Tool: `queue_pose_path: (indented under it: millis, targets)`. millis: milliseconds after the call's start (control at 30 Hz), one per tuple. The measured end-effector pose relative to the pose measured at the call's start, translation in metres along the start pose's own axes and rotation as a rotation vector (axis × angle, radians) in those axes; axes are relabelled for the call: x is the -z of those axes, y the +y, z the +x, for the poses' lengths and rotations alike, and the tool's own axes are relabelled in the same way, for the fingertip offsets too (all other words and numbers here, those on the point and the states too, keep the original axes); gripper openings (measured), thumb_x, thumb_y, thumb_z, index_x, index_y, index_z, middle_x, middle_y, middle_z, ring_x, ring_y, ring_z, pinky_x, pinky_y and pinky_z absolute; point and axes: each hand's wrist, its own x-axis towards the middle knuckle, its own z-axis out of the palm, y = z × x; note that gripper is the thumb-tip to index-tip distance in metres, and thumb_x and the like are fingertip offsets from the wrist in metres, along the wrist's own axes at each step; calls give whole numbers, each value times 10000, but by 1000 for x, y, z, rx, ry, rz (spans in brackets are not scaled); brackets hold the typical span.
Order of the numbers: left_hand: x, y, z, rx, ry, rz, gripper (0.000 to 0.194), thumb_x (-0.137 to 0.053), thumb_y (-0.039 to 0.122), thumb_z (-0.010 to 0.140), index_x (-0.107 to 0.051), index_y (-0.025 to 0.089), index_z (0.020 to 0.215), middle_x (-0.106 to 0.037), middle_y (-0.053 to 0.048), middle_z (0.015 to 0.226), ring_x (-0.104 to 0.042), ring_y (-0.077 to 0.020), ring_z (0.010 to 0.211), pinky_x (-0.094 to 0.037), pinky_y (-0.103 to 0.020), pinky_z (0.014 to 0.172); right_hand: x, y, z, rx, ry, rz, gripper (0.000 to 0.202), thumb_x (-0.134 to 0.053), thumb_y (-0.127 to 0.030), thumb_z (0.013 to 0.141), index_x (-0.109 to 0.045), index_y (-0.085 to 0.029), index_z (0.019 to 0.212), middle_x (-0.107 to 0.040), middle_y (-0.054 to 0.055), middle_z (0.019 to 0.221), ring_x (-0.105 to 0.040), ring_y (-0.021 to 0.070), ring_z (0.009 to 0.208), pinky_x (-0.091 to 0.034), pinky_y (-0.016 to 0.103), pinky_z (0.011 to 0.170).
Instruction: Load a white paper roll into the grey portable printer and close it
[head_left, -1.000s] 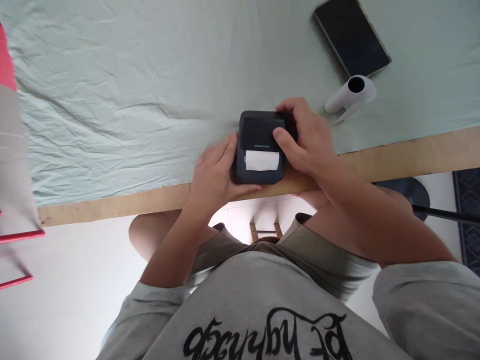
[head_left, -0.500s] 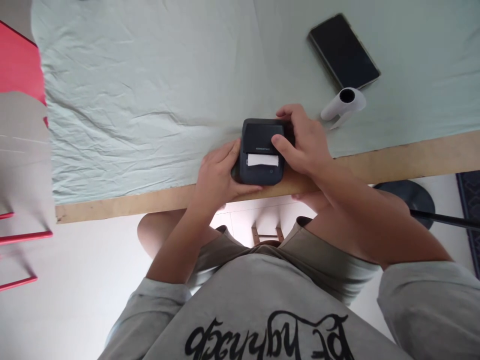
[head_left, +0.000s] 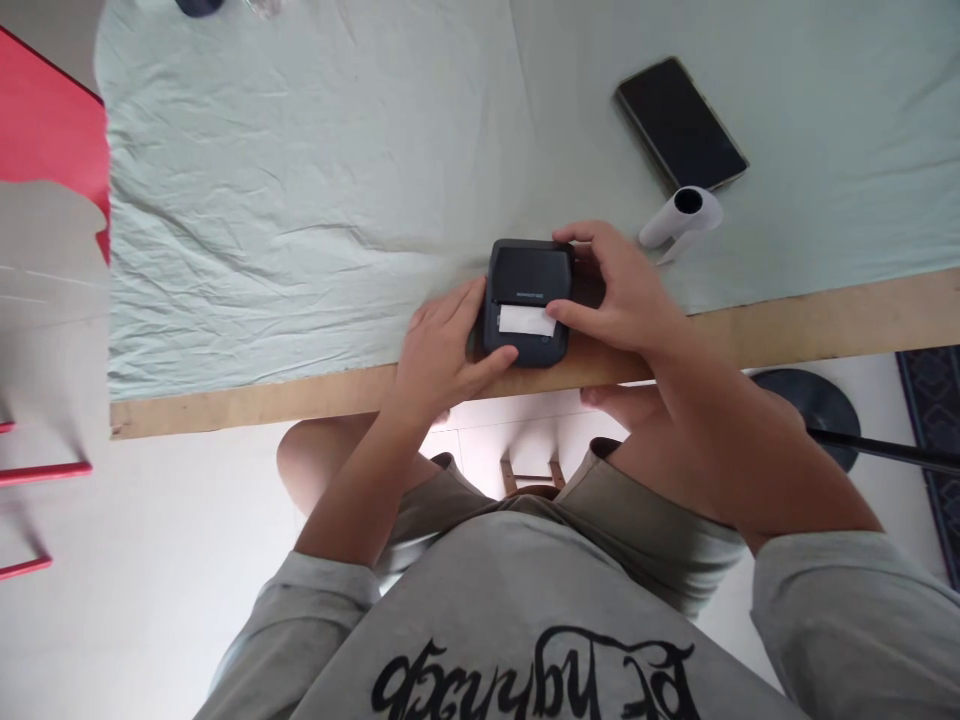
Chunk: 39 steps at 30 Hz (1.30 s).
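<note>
A small dark label printer (head_left: 531, 273) sits at the front edge of the table, its lid down. A strip of white paper (head_left: 523, 320) sticks out of its slot. My left hand (head_left: 442, 345) grips the printer's left side, with the thumb on its near left corner. Around the right side curls my right hand (head_left: 622, 285); its thumb rests at the right end of the paper strip, and its fingers reach the far right corner. To the right stands a loose white paper roll (head_left: 670, 222), partly unrolled.
A dark smartphone (head_left: 681, 122) lies beyond the paper roll. At the far left edge is a dark round object (head_left: 199, 6), cut off by the frame. Pale green cloth (head_left: 322, 180) covers the table, leaving a wooden front edge (head_left: 817, 320) bare.
My right thumb has moved from the lid down to the paper strip. My left thumb has come up onto the printer's near corner. More of the paper strip shows.
</note>
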Motion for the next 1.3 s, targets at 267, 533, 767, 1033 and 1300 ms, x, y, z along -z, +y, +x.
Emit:
queue_pose_path:
  millis: [267,533,767,1033,1300]
  targets:
    - [-1,3,1,23,49,-25,687,-355,586,1069,-497,117,1551,-639,-179,1506,-587,-334,1403,-422,-473,1163,7,-25,8,-178,168,-88,307,-712,-538,904,-626,-324,1106,-595,-11,713,-646,237,736,-559,435,768]
    - [1,2,-2,24,33,-15,696,-366,585,1068,-487,113,1564,-620,-185,1527,-576,-350,1412,-419,-494,1173,-6,-34,22,-178,392,170,163,-619,-433,975,-533,-300,1011,-588,-45,645,-637,180,561,-456,326,519]
    - [1,2,-1,26,14,-9,682,-387,565,1061,-481,118,1568,-623,-182,1522,-584,-350,1395,-428,-485,1170,-7,-27,29,-178,344,-59,149,-653,-352,897,-532,-280,850,-745,50,1063,-726,226,764,-558,417,688]
    - [-1,2,-1,17,25,12,706,-378,574,1067,-491,81,1559,-620,-203,1521,-597,-364,1376,-437,-495,1151,6,-40,43,-208,-20,-435,31,-702,-311,819,-681,-291,830,-690,44,717,-681,313,744,-530,524,753]
    - [-1,2,1,20,31,-3,704,-388,561,1052,-497,81,1555,-643,-198,1489,-601,-356,1369,-438,-493,1152,10,-35,48,-102,-258,-595,136,-784,-406,792,-728,-355,906,-748,30,811,-634,286,691,-509,459,584]
